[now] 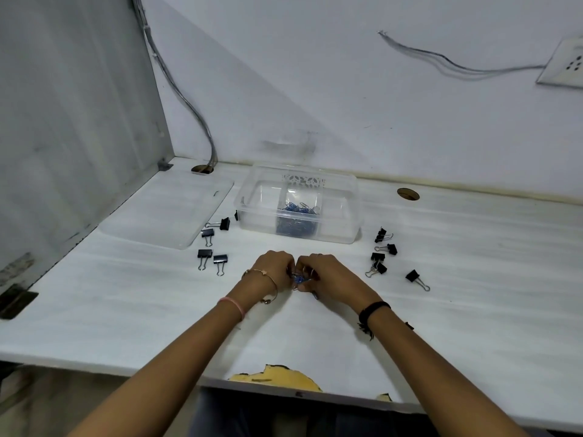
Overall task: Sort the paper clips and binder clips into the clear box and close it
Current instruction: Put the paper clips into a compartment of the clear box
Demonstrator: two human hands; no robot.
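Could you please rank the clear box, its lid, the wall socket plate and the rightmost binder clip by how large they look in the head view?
1. lid and clear box: too alike to rank
2. wall socket plate, partly cut off at the edge
3. rightmost binder clip

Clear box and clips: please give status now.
Both hands, left and right, closed together on blue paper clips. Clear box open, paper clips in middle compartment; lid lying left. Black binder clips on desk. Path clear.
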